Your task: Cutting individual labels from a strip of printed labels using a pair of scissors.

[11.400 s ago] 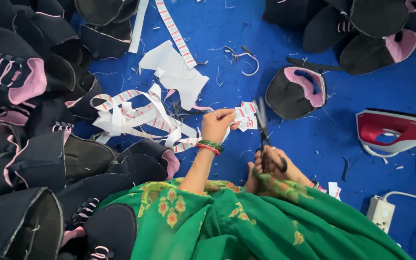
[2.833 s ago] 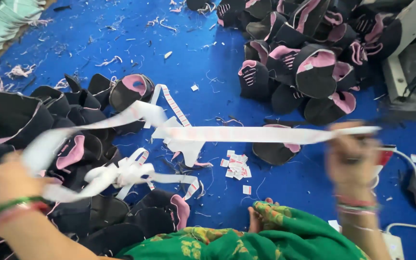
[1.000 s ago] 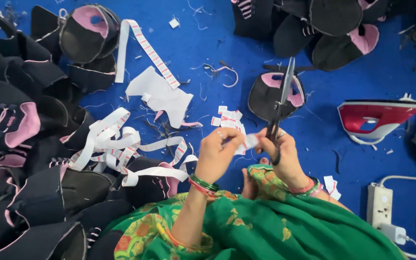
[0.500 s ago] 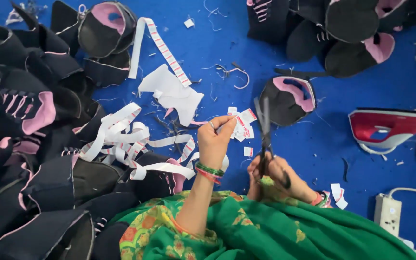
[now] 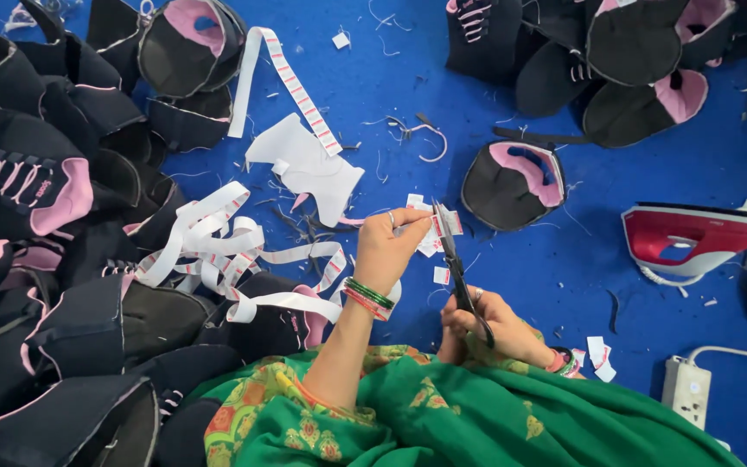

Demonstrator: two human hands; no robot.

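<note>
My left hand (image 5: pixel 393 251), with green and red bangles at the wrist, pinches the end of a long white label strip (image 5: pixel 218 259) that trails off to the left in loops. My right hand (image 5: pixel 488 322) grips black scissors (image 5: pixel 453 258), blades pointing up and meeting the strip just right of my left fingers. Small cut white label pieces (image 5: pixel 432 235) lie on the blue floor under the blades. My green patterned garment fills the bottom of the view.
Black and pink shoe uppers (image 5: pixel 54 259) are heaped on the left and at the top right (image 5: pixel 616 60); one lies alone (image 5: pixel 512 183) beyond the scissors. A red iron (image 5: pixel 693 238) and a white power strip (image 5: pixel 686 391) sit at right. A white paper piece (image 5: pixel 304 164) lies ahead.
The strip, earlier stretched wide between both hands, is now held short at the scissors. Over the last half second the hands stay nearly still, blades at the strip.
</note>
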